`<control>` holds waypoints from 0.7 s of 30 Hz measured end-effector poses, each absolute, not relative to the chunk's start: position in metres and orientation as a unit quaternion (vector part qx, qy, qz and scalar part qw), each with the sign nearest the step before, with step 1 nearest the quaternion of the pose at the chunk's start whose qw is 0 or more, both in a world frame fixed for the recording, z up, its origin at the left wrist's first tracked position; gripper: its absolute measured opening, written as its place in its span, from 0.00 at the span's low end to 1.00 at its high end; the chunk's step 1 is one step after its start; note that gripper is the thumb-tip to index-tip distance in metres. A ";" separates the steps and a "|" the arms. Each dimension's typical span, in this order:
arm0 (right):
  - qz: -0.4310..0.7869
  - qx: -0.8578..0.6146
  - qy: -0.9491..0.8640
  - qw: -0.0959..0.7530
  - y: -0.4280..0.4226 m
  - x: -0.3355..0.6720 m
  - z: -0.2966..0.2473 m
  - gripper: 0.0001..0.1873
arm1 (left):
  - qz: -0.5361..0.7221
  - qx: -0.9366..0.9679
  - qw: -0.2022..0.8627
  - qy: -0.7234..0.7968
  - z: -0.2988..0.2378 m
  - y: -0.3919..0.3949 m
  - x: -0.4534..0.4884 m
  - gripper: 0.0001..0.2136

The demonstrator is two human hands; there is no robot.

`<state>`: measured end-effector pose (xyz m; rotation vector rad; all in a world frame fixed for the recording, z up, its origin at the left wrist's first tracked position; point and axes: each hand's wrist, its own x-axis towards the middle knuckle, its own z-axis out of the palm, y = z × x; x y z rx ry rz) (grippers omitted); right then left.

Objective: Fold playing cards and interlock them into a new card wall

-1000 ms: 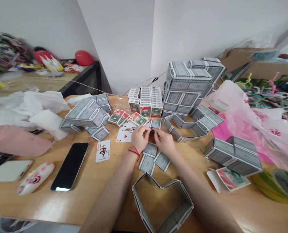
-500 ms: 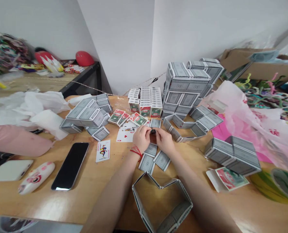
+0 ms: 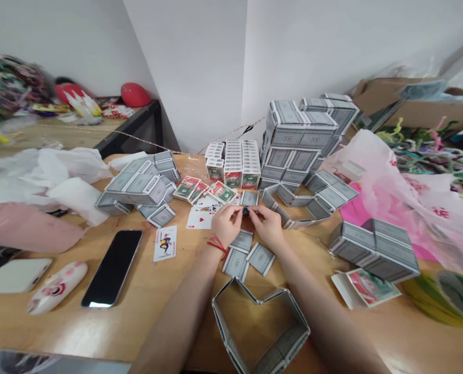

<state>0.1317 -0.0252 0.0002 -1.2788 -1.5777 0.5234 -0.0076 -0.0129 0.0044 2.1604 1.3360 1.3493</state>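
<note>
My left hand (image 3: 225, 224), a red string on its wrist, and my right hand (image 3: 269, 226) meet over the middle of the wooden table (image 3: 145, 301). Both pinch the same small dark thing (image 3: 246, 211), too small to name, with fingers closed. Under the hands lie three grey-backed playing cards (image 3: 247, 254). A heart-shaped frame of folded cards (image 3: 260, 324) sits between my forearms. Face-up cards (image 3: 200, 215) lie just left of my left hand.
Stacks of card decks (image 3: 234, 165) and grey card blocks (image 3: 299, 136) stand behind. Another heart frame (image 3: 309, 200) lies right of them. A black phone (image 3: 112, 267), joker card (image 3: 166, 242), white case (image 3: 15, 274) and pink bag (image 3: 402, 197) lie around.
Both hands stayed together on the small dark thing and shifted only slightly; the fingers worked a little. Nothing else moved.
</note>
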 end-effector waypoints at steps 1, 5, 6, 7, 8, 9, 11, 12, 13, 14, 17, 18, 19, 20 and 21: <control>0.215 -0.530 -0.653 0.497 -0.025 0.131 0.000 0.11 | 0.469 0.743 0.128 0.460 0.005 -0.013 -0.007 0.05; 0.197 -0.536 -0.658 0.491 -0.026 0.130 0.000 0.11 | 0.478 0.736 0.117 0.464 0.005 -0.015 -0.007 0.06; 0.191 -0.537 -0.659 0.491 -0.026 0.130 -0.001 0.11 | 0.476 0.736 0.119 0.467 0.005 -0.015 -0.007 0.07; 0.185 -0.538 -0.660 0.491 -0.026 0.129 -0.001 0.11 | 0.472 0.736 0.122 0.470 0.006 -0.016 -0.007 0.07; 0.181 -0.540 -0.660 0.490 -0.026 0.129 -0.002 0.11 | 0.468 0.736 0.125 0.473 0.005 -0.017 -0.007 0.08; 0.178 -0.542 -0.659 0.490 -0.026 0.129 -0.002 0.11 | 0.463 0.736 0.129 0.476 0.005 -0.017 -0.008 0.08; 0.175 -0.547 -0.658 0.487 -0.026 0.130 -0.003 0.11 | 0.458 0.736 0.132 0.481 0.005 -0.017 -0.008 0.09; 0.175 -0.549 -0.657 0.486 -0.026 0.130 -0.003 0.12 | 0.457 0.735 0.133 0.482 0.004 -0.017 -0.009 0.10; 0.176 -0.550 -0.657 0.485 -0.026 0.130 -0.003 0.12 | 0.458 0.735 0.132 0.482 0.004 -0.017 -0.009 0.10; 0.176 -0.551 -0.657 0.484 -0.026 0.130 -0.003 0.12 | 0.459 0.735 0.131 0.482 0.003 -0.017 -0.009 0.10; 0.179 -0.551 -0.659 0.480 -0.026 0.131 -0.002 0.13 | 0.467 0.732 0.130 0.479 0.002 -0.017 -0.009 0.10; 0.179 -0.552 -0.660 0.477 -0.026 0.131 -0.002 0.13 | 0.469 0.731 0.131 0.478 0.001 -0.017 -0.008 0.10; 0.180 -0.553 -0.662 0.473 -0.027 0.131 -0.001 0.13 | 0.472 0.731 0.134 0.475 0.001 -0.016 -0.008 0.10; 0.181 -0.553 -0.664 0.469 -0.027 0.131 -0.001 0.13 | 0.474 0.731 0.137 0.472 0.001 -0.016 -0.009 0.10; 0.184 -0.553 -0.667 0.465 -0.027 0.131 0.000 0.14 | 0.475 0.732 0.142 0.467 0.001 -0.016 -0.009 0.10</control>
